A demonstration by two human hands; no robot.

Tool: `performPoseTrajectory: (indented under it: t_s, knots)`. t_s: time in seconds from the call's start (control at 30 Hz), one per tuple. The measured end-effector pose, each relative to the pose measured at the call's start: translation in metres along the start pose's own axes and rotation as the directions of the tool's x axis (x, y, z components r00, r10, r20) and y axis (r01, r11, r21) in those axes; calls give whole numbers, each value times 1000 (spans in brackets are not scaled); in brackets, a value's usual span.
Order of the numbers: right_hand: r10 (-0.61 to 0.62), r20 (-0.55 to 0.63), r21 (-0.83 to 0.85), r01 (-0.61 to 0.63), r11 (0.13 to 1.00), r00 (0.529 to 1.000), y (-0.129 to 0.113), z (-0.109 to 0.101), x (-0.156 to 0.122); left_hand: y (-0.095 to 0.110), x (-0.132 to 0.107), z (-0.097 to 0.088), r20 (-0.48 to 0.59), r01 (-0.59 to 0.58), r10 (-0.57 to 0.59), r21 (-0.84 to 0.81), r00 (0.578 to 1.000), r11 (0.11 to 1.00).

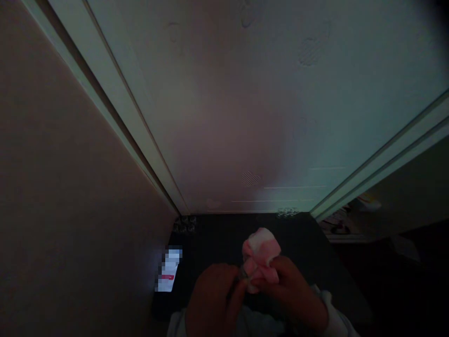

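Observation:
A crumpled piece of soft pink-and-white cloth [264, 249] is held up over the dark surface, close to my body. I cannot make out what kind of article it is. From the right, my right hand [296, 291] is closed around its lower side, with thumb and fingers pressed into the folds. My left hand [216, 294] pinches at the cloth's lower left edge, its fingertips meeting the right hand's. A small greyish bit shows by the left fingertips, too dim to name. The lower folds are partly hidden behind my fingers.
A phone with a lit screen [169, 271] lies on the dark surface [217, 241] at left. Small dark objects [185, 223] and clear ring-like ones [287, 212] line its back edge. A pale panel [224, 117] rises behind, a wall [70, 187] stands left.

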State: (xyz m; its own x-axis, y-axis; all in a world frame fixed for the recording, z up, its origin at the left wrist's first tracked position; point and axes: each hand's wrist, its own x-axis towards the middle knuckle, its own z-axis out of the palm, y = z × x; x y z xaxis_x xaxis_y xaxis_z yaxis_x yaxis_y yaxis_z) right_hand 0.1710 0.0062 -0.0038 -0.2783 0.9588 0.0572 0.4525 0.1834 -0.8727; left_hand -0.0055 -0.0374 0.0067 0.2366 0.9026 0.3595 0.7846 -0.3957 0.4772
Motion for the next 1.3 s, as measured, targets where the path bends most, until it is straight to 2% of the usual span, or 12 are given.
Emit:
performPoseTrajectory:
  t_s: [0.13, 0.27, 0.47, 0.6, 0.73, 0.83, 0.93, 1.03, 1.13, 1.23, 1.3]
  knots:
    - [-19, -18, 113, 21, 993, 1000, 5, 7, 1, 3, 0, 0, 68, 88, -86, -40, 994, 995]
    - [44, -48, 222, -32, 974, 998, 14, 12, -1, 7, 0, 2, 167, 167, -145, -123, 975, 978]
    - [49, -68, 375, -20, 927, 996, 26, 11, -1, 2, 0, 6, 163, 178, -143, -225, 976, 958]
    - [42, -125, 369, 7, 929, 991, 26, 10, -1, -3, 0, 5, 100, 85, -70, -154, 992, 984]
    - [19, -148, 290, 25, 957, 989, 23, 8, -3, -6, 2, 1, 28, -46, 47, -42, 999, 998]
    - [41, -132, 286, -2, 958, 990, 23, 8, -6, -6, 5, -4, 23, -137, 137, 19, 990, 990]
    - [116, -117, 339, -71, 938, 986, 25, 9, -11, -4, 7, -8, 33, -207, 206, 47, 978, 977]
    - [187, -103, 398, -132, 908, 977, 25, 9, -13, -3, 8, -9, 35, -237, 235, 56, 971, 970]
    - [205, -118, 378, -147, 914, 972, 23, 7, -13, -3, 9, -8, 58, -234, 230, 54, 971, 971]
    - [183, -161, 290, -130, 948, 970, 21, 2, -14, -4, 10, -8, 64, -245, 243, 40, 968, 969]
    - [130, -188, 225, -86, 971, 974, 19, -1, -15, -6, 11, -7, 12, -254, 254, 52, 967, 966]
